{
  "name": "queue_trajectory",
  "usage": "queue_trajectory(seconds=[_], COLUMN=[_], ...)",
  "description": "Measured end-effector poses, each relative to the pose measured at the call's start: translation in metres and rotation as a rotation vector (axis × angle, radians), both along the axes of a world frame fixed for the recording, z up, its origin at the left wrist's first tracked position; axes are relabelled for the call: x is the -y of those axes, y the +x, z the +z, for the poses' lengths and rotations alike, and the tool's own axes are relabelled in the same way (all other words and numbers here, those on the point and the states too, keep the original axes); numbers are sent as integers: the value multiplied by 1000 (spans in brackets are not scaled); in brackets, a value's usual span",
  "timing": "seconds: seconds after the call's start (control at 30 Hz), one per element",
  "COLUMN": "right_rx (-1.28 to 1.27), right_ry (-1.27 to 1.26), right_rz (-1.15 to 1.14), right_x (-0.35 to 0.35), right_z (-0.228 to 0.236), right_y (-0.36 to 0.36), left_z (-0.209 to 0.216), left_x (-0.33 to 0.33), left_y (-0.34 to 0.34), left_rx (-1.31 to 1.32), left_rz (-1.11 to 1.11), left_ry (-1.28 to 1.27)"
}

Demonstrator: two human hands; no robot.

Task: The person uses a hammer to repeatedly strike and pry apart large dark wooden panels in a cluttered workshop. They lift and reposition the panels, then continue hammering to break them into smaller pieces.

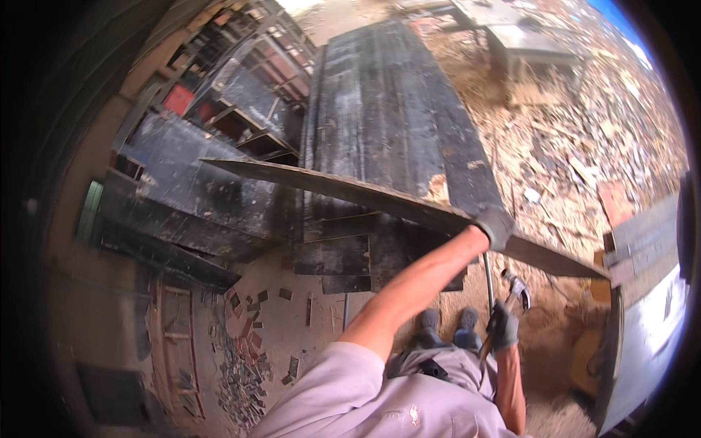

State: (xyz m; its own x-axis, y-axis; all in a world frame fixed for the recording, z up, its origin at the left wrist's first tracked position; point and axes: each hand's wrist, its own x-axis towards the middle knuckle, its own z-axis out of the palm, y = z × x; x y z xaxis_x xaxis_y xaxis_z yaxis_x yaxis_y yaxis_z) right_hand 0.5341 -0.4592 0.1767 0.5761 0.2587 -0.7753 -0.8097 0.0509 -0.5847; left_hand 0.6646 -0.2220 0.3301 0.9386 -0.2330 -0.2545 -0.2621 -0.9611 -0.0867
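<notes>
Left hand gripping long plank edge over stacked boards, right hand clutching hammer

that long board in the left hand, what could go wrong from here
The left hand grips the long dark board well off its middle, so the far end could dip and twist out of the gloved fingers. Swinging it might strike the stacked dark panels close behind it. The right hand holds a claw hammer near the feet, and scraps litter the floor, so a stumble seems possible.
</notes>
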Motion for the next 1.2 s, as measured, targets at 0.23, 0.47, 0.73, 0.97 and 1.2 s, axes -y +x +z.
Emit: queue_trajectory(seconds=[0.23, 0.47, 0.73, 0.97, 1.2], right_rx=[-10, 180, 289, 381, 469], right_ry=[191, 129, 535, 440, 181], right_rz=[-206, -414, -380, -548, -485], right_x=[30, -1, -36, -90, -76], right_z=[42, 92, -6, 66, 150], right_y=[34, 62, 124, 170, 135], left_z=[6, 13, -33, 31, -11], left_x=[3, 3, -11, -137, -173], left_y=[-10, -10, -6, -105, -144], left_rx=[-26, -57, 42, 586, 814], left_rz=[55, 85, 123, 397, 477], left_ry=[-101, -53, -39, -321, -271])
